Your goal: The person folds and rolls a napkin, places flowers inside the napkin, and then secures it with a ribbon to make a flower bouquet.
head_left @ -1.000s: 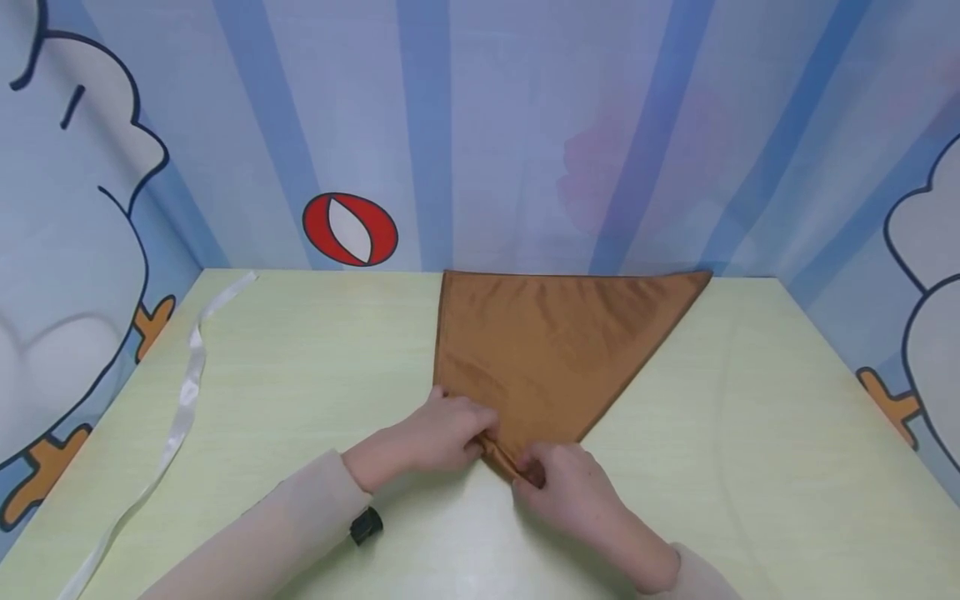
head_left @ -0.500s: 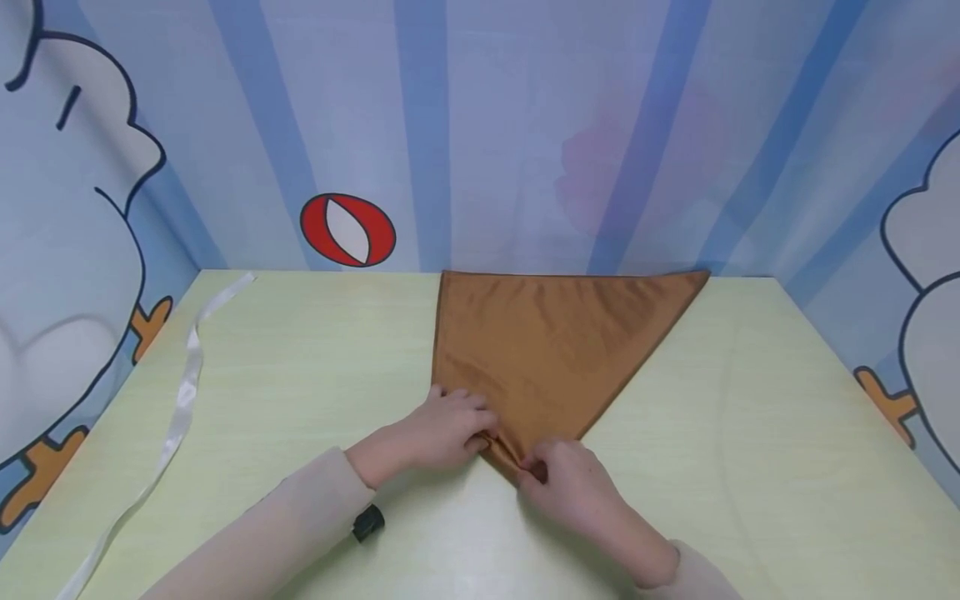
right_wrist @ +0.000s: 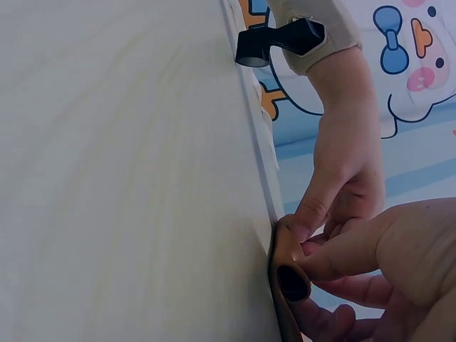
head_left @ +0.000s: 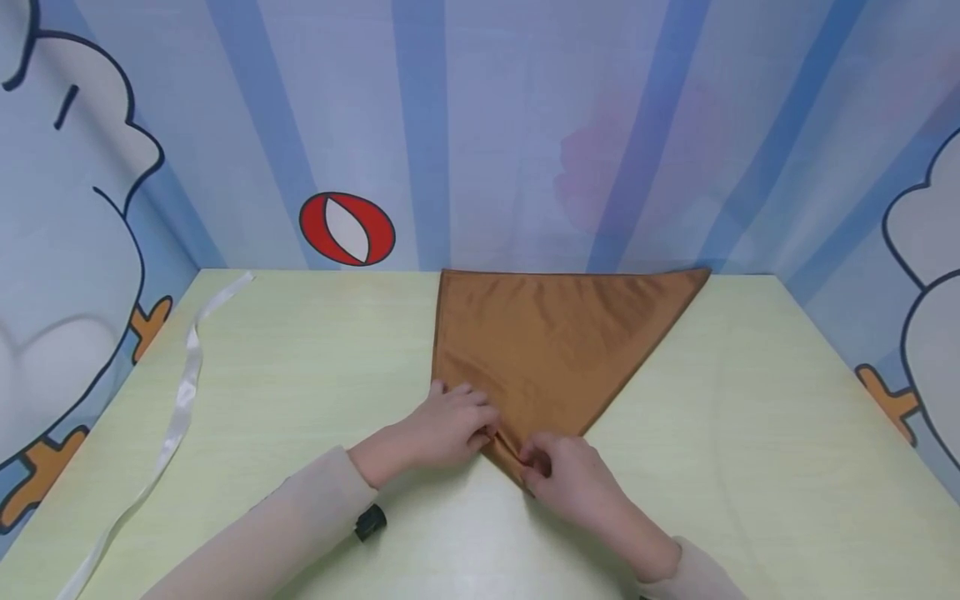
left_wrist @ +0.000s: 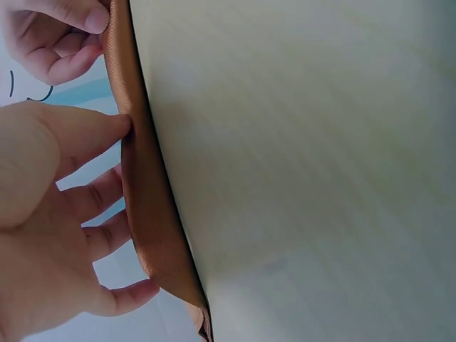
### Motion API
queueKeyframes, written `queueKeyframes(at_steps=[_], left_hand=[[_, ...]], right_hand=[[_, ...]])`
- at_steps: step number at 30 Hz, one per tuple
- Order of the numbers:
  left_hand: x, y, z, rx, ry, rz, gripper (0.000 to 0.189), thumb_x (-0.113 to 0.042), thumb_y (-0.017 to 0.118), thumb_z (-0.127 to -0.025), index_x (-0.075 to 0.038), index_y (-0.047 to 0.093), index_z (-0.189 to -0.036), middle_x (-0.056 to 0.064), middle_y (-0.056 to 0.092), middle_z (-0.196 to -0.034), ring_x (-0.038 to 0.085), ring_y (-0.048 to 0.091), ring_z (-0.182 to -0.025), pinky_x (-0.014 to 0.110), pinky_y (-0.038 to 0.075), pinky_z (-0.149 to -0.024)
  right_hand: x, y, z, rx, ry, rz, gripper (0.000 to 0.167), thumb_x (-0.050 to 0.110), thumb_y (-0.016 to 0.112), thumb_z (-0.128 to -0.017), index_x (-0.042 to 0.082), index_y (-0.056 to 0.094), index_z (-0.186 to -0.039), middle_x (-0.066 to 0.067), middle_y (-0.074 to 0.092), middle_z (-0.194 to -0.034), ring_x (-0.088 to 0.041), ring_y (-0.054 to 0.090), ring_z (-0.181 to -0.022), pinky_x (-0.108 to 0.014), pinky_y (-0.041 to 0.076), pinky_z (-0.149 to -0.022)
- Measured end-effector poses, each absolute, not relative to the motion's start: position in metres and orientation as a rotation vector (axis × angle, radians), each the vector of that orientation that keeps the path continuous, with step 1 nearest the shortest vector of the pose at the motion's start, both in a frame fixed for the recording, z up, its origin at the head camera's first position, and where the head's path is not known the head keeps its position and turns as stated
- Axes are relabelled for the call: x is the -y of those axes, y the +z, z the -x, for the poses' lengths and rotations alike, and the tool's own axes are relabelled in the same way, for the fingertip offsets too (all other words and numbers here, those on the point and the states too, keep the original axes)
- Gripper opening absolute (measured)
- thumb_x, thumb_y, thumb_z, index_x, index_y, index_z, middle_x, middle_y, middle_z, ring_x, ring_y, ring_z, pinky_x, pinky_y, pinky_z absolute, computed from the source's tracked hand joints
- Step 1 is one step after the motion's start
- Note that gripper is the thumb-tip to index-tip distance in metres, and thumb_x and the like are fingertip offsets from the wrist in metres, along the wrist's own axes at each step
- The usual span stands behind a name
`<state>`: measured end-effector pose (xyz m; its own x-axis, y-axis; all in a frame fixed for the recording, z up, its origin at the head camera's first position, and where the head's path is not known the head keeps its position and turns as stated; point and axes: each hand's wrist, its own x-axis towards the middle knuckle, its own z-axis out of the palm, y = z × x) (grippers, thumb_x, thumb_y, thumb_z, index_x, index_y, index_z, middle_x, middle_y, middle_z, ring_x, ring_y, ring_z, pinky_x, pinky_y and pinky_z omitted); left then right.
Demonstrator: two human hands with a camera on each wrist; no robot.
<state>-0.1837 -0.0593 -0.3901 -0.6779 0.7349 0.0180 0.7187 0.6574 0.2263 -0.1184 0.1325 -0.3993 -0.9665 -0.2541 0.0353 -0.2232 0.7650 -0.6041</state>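
Observation:
A shiny brown cloth (head_left: 555, 350) lies folded on the table, its far edge straight and its right side slanting to a point. My left hand (head_left: 446, 425) lies over its lower left edge. In the left wrist view that hand's thumb and fingertips hold the narrow folded edge of the cloth (left_wrist: 146, 192). My right hand (head_left: 573, 483) pinches the cloth's near corner between thumb and forefinger, a little right of the left hand. From the right wrist view, the cloth (right_wrist: 286, 246) curls into a small loop with a dark hollow beside the right fingers (right_wrist: 342, 256).
A white ribbon (head_left: 183, 400) runs along the table's left side. The pale green table (head_left: 750, 433) backs onto a blue striped wall (head_left: 517, 125) printed with cartoon shapes. A black camera (head_left: 370, 523) is fixed at the left sleeve (head_left: 300, 508).
My right hand has shifted slightly right with the cloth's near corner. The rolled edge between the hands now lies flatter, as a wider fold. My left hand has barely moved.

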Motion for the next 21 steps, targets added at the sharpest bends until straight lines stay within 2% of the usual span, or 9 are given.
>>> queueKeyframes(at_steps=[7,13,21], left_hand=[[0.0610,-0.3883,0.1831,-2.782,0.351,-1.248,0.008,-0.012,0.063,-0.084,-0.019,0.068,-0.086,-0.006,0.055,-0.088,0.018,0.048,-0.093,0.052,0.032,-0.084],[0.0596,-0.3862,0.1832,-2.766,0.340,-1.275,0.011,-0.010,0.069,-0.078,-0.016,0.070,-0.086,-0.007,0.054,-0.090,0.017,0.046,-0.094,0.053,0.032,-0.085],[0.0572,-0.3873,0.1845,-2.773,0.307,-1.302,0.013,-0.009,0.069,-0.080,-0.014,0.072,-0.091,-0.005,0.060,-0.093,0.018,0.049,-0.096,0.057,0.033,-0.087]], right_hand=[[-0.1331,-0.3994,0.1179,-2.942,-0.965,0.403,0.007,0.006,0.072,-0.078,0.013,0.069,-0.080,0.009,0.056,-0.064,-0.005,0.049,-0.058,-0.023,0.041,-0.055],[-0.1330,-0.3977,0.1178,-2.982,-0.903,0.380,0.004,0.011,0.076,-0.077,0.013,0.073,-0.080,0.006,0.062,-0.074,-0.006,0.053,-0.066,-0.026,0.044,-0.060],[-0.1328,-0.3973,0.1177,-2.965,-0.842,0.375,0.019,0.018,0.083,-0.070,0.009,0.073,-0.084,0.002,0.062,-0.076,-0.009,0.051,-0.067,-0.029,0.044,-0.061]])
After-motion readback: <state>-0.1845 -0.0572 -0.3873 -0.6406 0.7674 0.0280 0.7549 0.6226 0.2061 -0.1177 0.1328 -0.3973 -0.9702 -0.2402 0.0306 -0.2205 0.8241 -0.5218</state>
